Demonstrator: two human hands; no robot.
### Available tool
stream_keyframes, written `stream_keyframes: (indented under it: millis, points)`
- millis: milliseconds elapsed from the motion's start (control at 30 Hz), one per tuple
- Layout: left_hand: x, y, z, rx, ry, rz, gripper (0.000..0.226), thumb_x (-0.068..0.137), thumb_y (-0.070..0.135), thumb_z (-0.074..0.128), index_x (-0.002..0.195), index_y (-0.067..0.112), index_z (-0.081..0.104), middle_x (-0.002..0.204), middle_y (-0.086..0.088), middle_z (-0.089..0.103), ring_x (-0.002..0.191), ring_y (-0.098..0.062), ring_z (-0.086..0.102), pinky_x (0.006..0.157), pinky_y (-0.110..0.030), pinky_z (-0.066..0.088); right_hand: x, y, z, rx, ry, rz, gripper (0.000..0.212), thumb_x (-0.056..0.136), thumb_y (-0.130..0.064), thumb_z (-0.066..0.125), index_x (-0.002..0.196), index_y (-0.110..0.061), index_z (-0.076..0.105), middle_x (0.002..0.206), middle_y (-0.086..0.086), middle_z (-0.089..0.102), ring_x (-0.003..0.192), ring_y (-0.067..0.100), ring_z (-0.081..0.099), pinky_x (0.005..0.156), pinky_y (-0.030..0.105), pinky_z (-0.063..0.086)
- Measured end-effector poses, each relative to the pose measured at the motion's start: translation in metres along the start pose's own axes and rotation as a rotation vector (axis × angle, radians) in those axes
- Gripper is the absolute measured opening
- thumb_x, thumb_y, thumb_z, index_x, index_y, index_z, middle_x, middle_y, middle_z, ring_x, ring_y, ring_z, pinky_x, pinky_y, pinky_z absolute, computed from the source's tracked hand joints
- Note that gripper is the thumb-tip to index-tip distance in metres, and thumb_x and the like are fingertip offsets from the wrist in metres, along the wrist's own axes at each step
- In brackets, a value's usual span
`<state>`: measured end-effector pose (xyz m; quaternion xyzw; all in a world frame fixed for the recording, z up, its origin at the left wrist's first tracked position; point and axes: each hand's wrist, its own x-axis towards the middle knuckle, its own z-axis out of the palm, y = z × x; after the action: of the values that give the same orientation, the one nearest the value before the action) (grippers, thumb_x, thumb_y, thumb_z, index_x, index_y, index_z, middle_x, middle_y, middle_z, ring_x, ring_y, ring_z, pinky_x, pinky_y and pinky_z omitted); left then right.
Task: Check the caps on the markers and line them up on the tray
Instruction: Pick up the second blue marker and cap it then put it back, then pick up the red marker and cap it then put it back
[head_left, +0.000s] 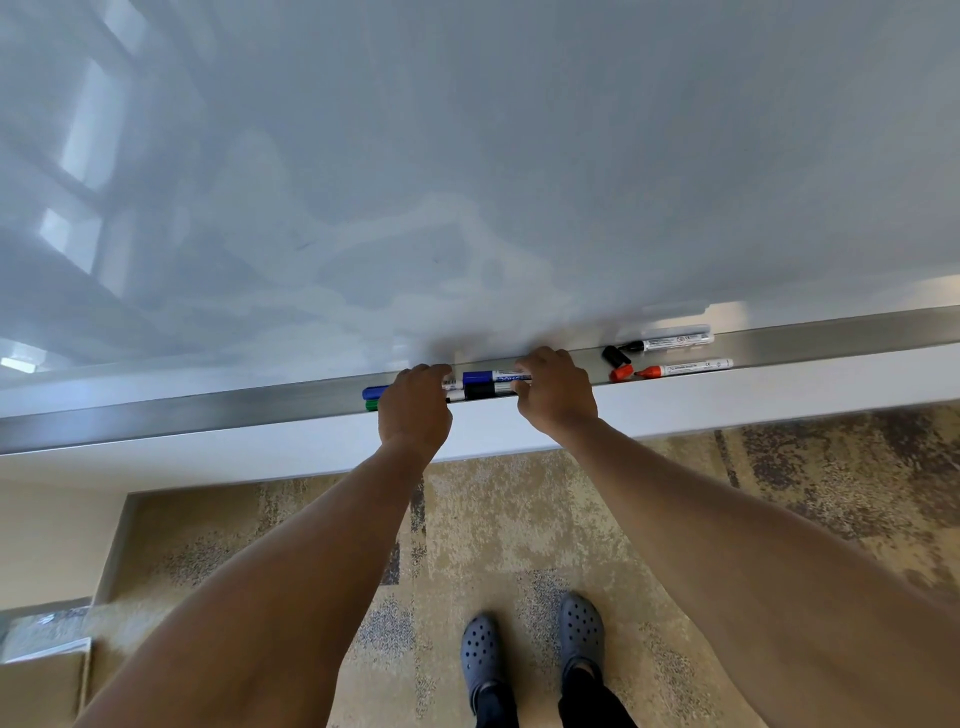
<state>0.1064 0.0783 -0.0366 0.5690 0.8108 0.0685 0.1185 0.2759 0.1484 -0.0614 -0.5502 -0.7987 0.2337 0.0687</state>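
Gathering the capped markers into a tidy row on the tray (208, 415) is the step I judge to be in hand. My left hand (415, 405) curls over the left part of the bunch, grip clenched on the markers there, with a blue cap (375, 392) and a green cap (371, 405) poking out past it. My right hand (556, 397) pinches the other end, fingers folded round the blue marker (491, 376) and the black marker (480, 392) lying just below it. Holding both ends lets me square the barrels lengthwise along the ledge.

Further right on the tray, well apart from my hands, lie an uncapped black marker (667, 341) with its black cap (615, 355) beside it, and an uncapped red marker (685, 368) next to its red cap (622, 372). Those two need capping yet, I reckon. Above the tray rises the whiteboard (467, 156).
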Motion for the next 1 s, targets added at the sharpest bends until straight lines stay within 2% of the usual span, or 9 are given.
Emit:
stream_keyframes:
  millis: [167, 233, 367, 533, 700, 1000]
  points:
    - [0.000, -0.001, 0.000, -0.040, 0.002, -0.015, 0.054, 0.082, -0.003, 0.056, 0.127, 0.026, 0.063, 0.122, 0.004, 0.064, 0.110, -0.021, 0.060, 0.077, -0.034, 0.052, -0.001, 0.003, -0.003, -0.030, 0.014, -0.031, 0.028, 0.091, -0.024, 0.055, 0.117, -0.015, 0.060, 0.120, 0.004, 0.058, 0.111, 0.027, 0.049, 0.088, 0.039, 0.044]
    - [0.001, 0.001, -0.001, -0.065, 0.014, -0.009, 0.050, 0.082, -0.003, 0.057, 0.122, 0.025, 0.066, 0.118, 0.003, 0.065, 0.107, -0.020, 0.060, 0.074, -0.034, 0.052, -0.001, 0.005, -0.005, -0.034, 0.056, -0.033, 0.025, 0.090, -0.024, 0.056, 0.112, -0.014, 0.062, 0.117, 0.005, 0.059, 0.110, 0.028, 0.049, 0.085, 0.038, 0.043]
    - [0.006, 0.017, -0.002, -0.080, 0.043, 0.056, 0.035, 0.089, 0.007, 0.056, 0.117, 0.024, 0.068, 0.112, 0.002, 0.067, 0.102, -0.021, 0.061, 0.075, -0.035, 0.054, -0.001, 0.013, -0.013, -0.059, 0.096, -0.005, 0.018, 0.089, -0.020, 0.055, 0.104, -0.014, 0.063, 0.111, 0.005, 0.059, 0.106, 0.027, 0.050, 0.081, 0.038, 0.044]
    - [0.012, 0.053, 0.004, -0.115, 0.067, 0.136, 0.028, 0.092, 0.015, 0.056, 0.114, 0.025, 0.070, 0.110, 0.004, 0.069, 0.103, -0.019, 0.061, 0.079, -0.035, 0.054, -0.001, 0.028, -0.024, -0.079, 0.143, 0.057, 0.016, 0.083, -0.009, 0.054, 0.094, -0.012, 0.064, 0.103, 0.007, 0.061, 0.099, 0.030, 0.052, 0.080, 0.041, 0.047]
    - [0.016, 0.093, 0.015, -0.135, 0.041, 0.204, 0.024, 0.094, 0.020, 0.055, 0.113, 0.028, 0.069, 0.108, 0.007, 0.070, 0.104, -0.017, 0.060, 0.079, -0.034, 0.053, -0.004, 0.055, -0.038, -0.176, 0.167, 0.118, 0.021, 0.077, -0.011, 0.058, 0.098, -0.009, 0.065, 0.104, 0.010, 0.062, 0.097, 0.034, 0.053, 0.079, 0.039, 0.045]
    - [0.017, 0.156, 0.038, -0.129, -0.049, 0.273, 0.026, 0.093, 0.023, 0.053, 0.115, 0.028, 0.067, 0.107, 0.005, 0.067, 0.101, -0.018, 0.061, 0.076, -0.034, 0.054, -0.013, 0.093, -0.067, -0.245, 0.071, 0.178, 0.027, 0.083, -0.017, 0.056, 0.108, -0.015, 0.065, 0.109, 0.009, 0.057, 0.106, 0.031, 0.049, 0.085, 0.040, 0.040]
